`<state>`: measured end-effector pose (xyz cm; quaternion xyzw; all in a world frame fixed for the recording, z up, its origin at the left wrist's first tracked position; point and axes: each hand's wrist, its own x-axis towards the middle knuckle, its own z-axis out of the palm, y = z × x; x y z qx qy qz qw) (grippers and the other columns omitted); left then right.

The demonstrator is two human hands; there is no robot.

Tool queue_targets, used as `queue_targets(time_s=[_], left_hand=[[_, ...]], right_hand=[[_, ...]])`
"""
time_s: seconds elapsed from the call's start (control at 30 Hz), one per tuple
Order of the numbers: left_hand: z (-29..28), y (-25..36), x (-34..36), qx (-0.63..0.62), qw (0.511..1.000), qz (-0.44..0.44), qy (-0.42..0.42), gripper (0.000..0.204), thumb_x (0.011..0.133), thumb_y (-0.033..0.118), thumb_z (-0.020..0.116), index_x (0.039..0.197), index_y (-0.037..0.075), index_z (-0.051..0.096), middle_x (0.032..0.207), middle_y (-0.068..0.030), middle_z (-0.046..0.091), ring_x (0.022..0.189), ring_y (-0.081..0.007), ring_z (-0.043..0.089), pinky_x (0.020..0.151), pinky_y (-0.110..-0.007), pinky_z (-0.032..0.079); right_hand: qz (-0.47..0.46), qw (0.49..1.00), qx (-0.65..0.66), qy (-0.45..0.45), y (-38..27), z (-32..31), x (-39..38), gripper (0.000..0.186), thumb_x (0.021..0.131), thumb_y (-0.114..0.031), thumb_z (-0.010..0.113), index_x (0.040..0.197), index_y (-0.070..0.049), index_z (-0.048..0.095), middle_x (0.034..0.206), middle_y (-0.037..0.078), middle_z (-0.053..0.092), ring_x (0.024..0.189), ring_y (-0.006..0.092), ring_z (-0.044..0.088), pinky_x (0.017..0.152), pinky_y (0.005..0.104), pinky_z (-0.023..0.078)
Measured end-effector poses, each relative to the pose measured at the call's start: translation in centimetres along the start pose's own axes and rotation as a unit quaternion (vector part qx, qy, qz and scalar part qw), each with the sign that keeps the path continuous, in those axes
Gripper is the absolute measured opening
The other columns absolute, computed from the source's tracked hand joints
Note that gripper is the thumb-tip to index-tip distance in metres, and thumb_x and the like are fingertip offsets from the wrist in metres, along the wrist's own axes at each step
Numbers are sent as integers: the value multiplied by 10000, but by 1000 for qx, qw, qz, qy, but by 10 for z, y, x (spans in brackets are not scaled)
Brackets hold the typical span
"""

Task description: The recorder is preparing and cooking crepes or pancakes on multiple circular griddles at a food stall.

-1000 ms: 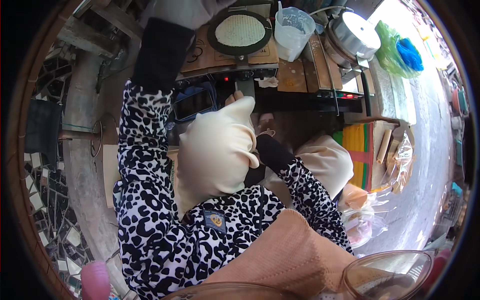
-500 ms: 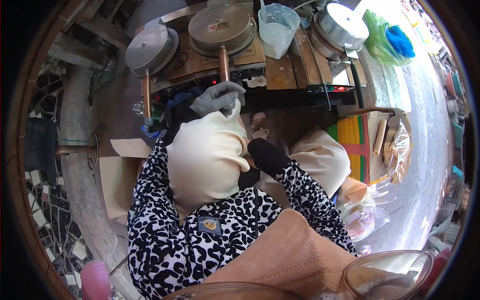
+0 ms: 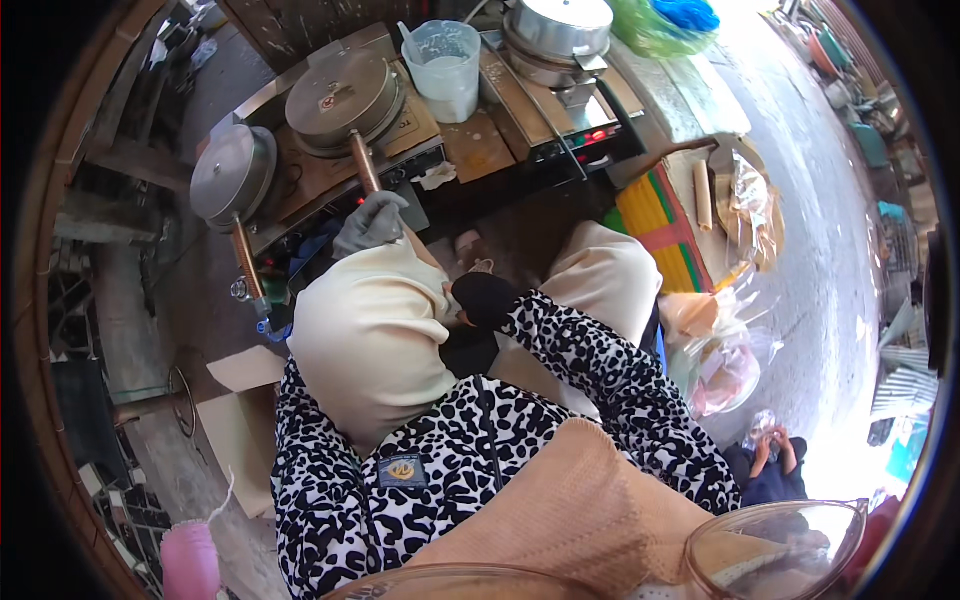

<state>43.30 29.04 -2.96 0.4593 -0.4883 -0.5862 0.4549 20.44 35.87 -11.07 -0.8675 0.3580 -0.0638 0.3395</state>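
Note:
My left hand [image 3: 368, 226], in a grey glove, is at the left knee, close below the brown handle [image 3: 364, 163] of a round metal griddle [image 3: 340, 95]. Its fingers are curled together; whether they enclose anything is hidden. My right hand [image 3: 457, 304] is low between the knees, beside the cream cloth [image 3: 370, 330] over my left leg. A black cuff [image 3: 486, 301] and the cloth cover its fingers, so what it holds cannot be seen. To the left, a second lidded griddle [image 3: 228, 178] has a similar handle [image 3: 245, 260].
A translucent jug [image 3: 446, 75] with a utensil stands right of the griddles, then another metal cooker [image 3: 558, 35]. A striped box [image 3: 672, 225] and plastic bags [image 3: 722, 370] sit right of my knees. Another person's hands [image 3: 772, 445] hold something clear at lower right.
The view has turned, so the griddles and jug sit further left and the other person's hands now show. My left hand stays near the handle, my right hand between the knees.

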Motion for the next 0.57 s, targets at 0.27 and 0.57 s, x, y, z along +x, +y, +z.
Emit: queue_targets(time_s=[0.27, 0.57], left_hand=[[-1, -1, -8, -20, 1000, 11, 16, 198, 944, 220, 561, 1021, 55, 637, 733, 8, 575, 637, -69, 539, 577, -212, 428], [-5, -1, -20, -96, 995, 21, 19, 218, 944, 230, 557, 1028, 46, 639, 771, -13, 600, 677, -95, 565, 613, -230, 451]], right_hand=[[67, 989, -98, -85, 11, 4, -6, 575, 718, -185, 672, 1256, -34, 535, 954, 187, 613, 928, 335, 610, 787, 422, 492], [81, 992, -17, -91, -8, -4, 5, 477, 738, -194, 659, 1171, -13, 573, 917, 188, 620, 903, 331, 617, 773, 417, 494]])
